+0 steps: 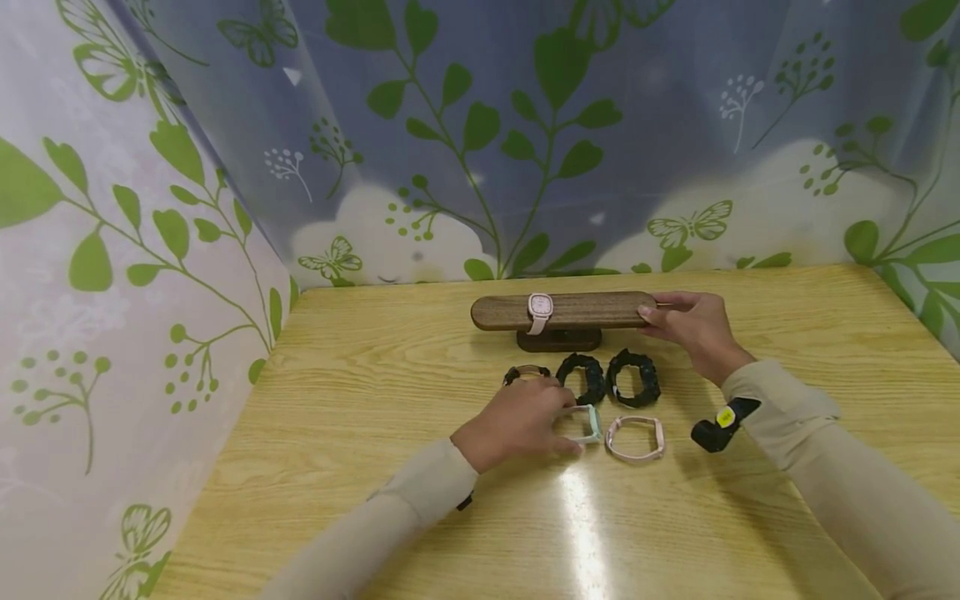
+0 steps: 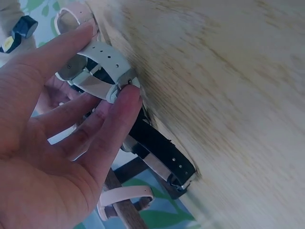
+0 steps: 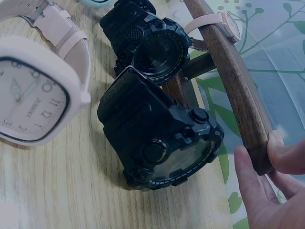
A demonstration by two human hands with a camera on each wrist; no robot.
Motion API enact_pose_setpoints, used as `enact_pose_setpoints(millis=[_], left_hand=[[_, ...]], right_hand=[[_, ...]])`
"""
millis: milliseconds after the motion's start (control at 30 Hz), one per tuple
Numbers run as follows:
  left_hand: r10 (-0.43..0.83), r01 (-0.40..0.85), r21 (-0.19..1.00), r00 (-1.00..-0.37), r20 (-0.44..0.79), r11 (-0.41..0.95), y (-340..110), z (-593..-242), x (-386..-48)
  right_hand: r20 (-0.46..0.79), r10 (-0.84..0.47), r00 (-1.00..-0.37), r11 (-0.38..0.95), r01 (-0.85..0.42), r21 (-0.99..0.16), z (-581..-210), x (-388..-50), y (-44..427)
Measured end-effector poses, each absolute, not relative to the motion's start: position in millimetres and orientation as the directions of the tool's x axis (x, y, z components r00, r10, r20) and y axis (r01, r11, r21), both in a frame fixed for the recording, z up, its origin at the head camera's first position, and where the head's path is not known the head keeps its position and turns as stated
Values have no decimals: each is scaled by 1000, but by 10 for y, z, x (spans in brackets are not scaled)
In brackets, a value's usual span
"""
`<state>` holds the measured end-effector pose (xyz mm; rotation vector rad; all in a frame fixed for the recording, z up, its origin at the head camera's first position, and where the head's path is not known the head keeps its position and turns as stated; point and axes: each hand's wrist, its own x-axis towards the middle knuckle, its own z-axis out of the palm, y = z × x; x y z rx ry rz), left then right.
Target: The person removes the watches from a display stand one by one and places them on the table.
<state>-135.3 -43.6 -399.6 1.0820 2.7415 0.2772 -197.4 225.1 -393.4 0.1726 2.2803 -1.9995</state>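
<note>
My right hand (image 1: 693,329) pinches the right end of a dark wooden watch stand (image 1: 592,311), thumb on one side and fingers on the other. A pale pink watch (image 1: 539,306) is looped around the stand's bar, left of its middle. My left hand (image 1: 517,421) has its thumb and a fingertip at opposite sides of a pale mint watch (image 2: 112,59), pinching it at table level. That watch's face is mostly hidden by the hand in the left wrist view. Beside it sits another pink watch (image 3: 33,95) with a square-rounded dial.
Two chunky black watches (image 1: 633,378) (image 3: 159,52) stand in a row in front of the stand. A slimmer dark-strapped watch (image 2: 162,152) is at the row's left, partly behind my left hand. Patterned curtain (image 1: 480,167) borders the wooden table (image 1: 360,333) at the back.
</note>
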Motion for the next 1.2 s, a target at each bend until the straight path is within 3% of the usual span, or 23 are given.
enact_pose_setpoints(millis=[867, 1200], left_hand=[[687, 665, 172, -710, -157, 727, -339, -4027, -1323], [676, 651, 189, -726, -125, 735, -450, -3917, -1308]], right_hand=[[-156, 18, -988, 122, 157, -980, -3945, -1984, 2250], [-154, 15, -988, 127, 155, -980, -3945, -1980, 2257]])
